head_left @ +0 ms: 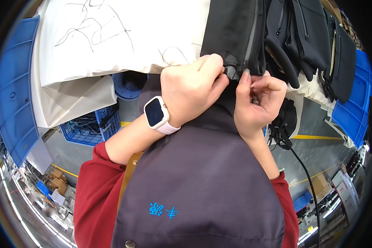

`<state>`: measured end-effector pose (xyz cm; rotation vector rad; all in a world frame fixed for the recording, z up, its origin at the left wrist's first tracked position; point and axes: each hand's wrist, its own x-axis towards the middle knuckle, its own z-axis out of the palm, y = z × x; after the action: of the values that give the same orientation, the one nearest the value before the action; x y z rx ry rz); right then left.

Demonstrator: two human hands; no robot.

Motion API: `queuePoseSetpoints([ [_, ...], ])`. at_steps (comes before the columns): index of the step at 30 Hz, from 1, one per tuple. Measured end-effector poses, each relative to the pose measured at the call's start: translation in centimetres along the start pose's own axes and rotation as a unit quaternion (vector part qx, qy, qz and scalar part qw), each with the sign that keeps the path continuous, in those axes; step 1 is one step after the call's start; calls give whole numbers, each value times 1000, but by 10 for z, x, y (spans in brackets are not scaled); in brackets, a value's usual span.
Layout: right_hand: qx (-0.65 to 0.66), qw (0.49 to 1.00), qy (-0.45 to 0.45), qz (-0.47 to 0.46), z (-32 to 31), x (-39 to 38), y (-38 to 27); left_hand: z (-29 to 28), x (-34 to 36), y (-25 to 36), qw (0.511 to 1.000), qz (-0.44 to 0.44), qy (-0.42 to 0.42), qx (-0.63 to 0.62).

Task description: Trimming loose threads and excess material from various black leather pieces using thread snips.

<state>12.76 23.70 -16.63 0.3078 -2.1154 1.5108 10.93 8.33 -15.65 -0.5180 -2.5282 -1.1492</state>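
Both hands meet at the near edge of the white-covered surface (111,37): left hand (192,89) pinches the black garment (235,33) by its zipper end, steadying it, while right hand (258,103) is curled shut on something small, unclear.

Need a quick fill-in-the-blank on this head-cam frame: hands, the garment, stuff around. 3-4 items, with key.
1. Both hands pinch the lower edge of a black fabric garment, beside its ____.
2. The left hand wears a white square smartwatch on its ____.
3. The garment lies on a white cloth-covered table strewn with loose dark ____.
4. The right hand sits ____ the left hand, fingers on the hem.

Missing words: zipper; wrist; threads; beside
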Motion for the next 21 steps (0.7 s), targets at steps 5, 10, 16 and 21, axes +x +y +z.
queuePoseSetpoints([
  [5,-25,999,-32,14,-5,2,-5,-3,1,0,1000,-6,-8,-6],
  [10,8,999,-29,26,-6,-1,-4,-9,3,-1,997,-12,-49,-56],
  [16,-71,990,-102,-61,-12,9,-4,-19,12,1,989,33,-147,-10],
  [21,-221,960,-161,-51,-25,29,-14,-10,10,0,998,29,-58,0],
])
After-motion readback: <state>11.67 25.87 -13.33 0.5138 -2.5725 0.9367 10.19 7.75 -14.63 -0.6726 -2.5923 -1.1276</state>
